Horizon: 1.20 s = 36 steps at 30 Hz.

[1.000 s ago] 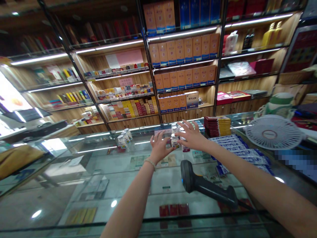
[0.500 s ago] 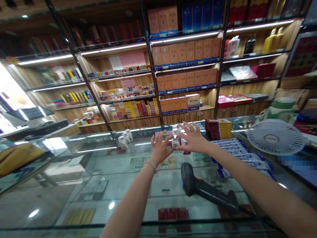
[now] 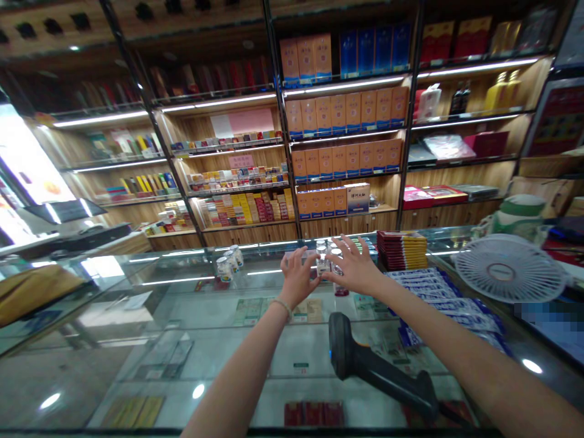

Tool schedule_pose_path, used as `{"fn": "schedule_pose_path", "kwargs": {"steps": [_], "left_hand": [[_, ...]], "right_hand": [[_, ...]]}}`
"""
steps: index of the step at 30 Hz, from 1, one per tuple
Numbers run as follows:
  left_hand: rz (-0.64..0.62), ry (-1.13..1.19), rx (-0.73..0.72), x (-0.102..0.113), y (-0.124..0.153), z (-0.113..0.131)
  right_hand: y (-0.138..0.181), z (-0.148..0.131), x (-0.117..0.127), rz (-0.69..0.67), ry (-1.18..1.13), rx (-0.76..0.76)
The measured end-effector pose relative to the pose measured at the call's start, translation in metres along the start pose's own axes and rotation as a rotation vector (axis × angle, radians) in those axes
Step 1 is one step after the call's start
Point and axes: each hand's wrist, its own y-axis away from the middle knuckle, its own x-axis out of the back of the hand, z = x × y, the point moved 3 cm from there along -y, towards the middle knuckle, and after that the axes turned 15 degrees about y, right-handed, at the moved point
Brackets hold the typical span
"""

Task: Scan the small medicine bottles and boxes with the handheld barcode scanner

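Several small clear bottles with white caps (image 3: 322,265) stand in a cluster on the glass counter (image 3: 205,328). My left hand (image 3: 298,278) is at the cluster's left side, fingers spread and thumb by the front bottle. From the right, my right hand (image 3: 358,267) reaches around the same cluster with its fingers apart. Both thumbs come close together at the front bottle; whether they touch it I cannot tell. Part of the group is hidden behind my fingers. To the left, apart from my hands, stands a row of similar small bottles (image 3: 229,261).
A black barcode scanner (image 3: 378,368) lies in front of my right arm. On the right are a stack of red and yellow packs (image 3: 401,250), blue-and-white packets (image 3: 438,298) and a white fan (image 3: 508,267). Stocked shelves (image 3: 342,164) line the back wall.
The camera view has tilted up slightly, so the shelves sit lower in the picture. My hands stay around the bottle cluster with almost the same finger pose.
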Motion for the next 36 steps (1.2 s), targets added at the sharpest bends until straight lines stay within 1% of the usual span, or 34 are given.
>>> {"fn": "schedule_pose_path", "kwargs": {"steps": [4, 9, 13, 20, 27, 36], "left_hand": [[0.005, 0.010, 0.000, -0.003, -0.004, -0.002], [-0.007, 0.028, 0.011, -0.005, -0.007, -0.002], [-0.008, 0.034, 0.012, -0.006, -0.008, -0.003], [-0.003, 0.028, 0.010, -0.008, -0.011, -0.004], [-0.006, -0.012, 0.021, -0.010, -0.014, -0.007], [-0.012, -0.001, 0.031, -0.012, -0.016, -0.008]], "right_hand": [[-0.001, 0.001, -0.005, -0.007, -0.014, -0.024], [-0.003, 0.004, -0.012, -0.053, -0.057, -0.070], [-0.004, 0.005, -0.015, -0.078, -0.064, -0.068], [-0.004, 0.007, -0.014, -0.057, -0.054, -0.097], [-0.005, 0.009, -0.014, -0.163, -0.054, -0.115], [-0.005, 0.011, -0.015, -0.167, -0.060, -0.125]]}}
